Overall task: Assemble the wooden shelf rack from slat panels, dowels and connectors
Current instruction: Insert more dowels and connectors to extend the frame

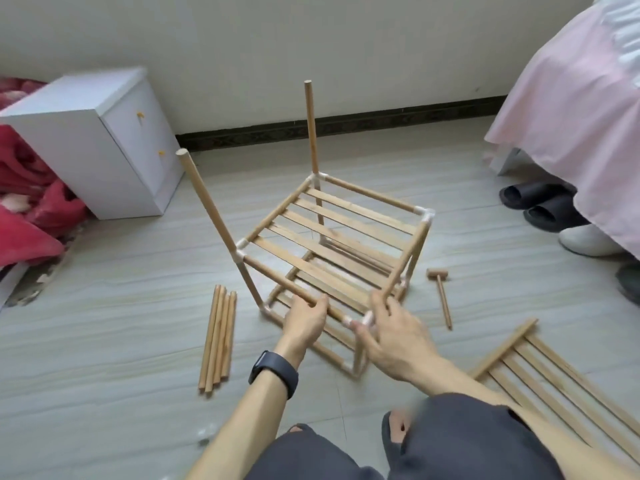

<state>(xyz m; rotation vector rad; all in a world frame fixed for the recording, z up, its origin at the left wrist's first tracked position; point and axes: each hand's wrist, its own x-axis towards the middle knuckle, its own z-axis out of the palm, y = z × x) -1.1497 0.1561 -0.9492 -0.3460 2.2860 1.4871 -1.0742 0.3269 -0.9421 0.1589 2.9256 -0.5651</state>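
Note:
A partly built wooden rack (332, 237) stands on the floor with two slat shelves joined by dowels and white connectors. Two upright dowels (311, 126) rise from its far and left corners. My left hand (304, 320) grips the front rail of the upper shelf. My right hand (391, 327) holds the near right corner, fingers curled around the white connector (360, 320) and the side rail. A spare slat panel (554, 379) lies on the floor at the right.
Several loose dowels (218, 337) lie left of the rack. A small wooden mallet (440, 292) lies to its right. A white cabinet (100, 140) and red cloth stand at the left, a bed with pink cover (571, 98) and slippers (540, 206) at the right.

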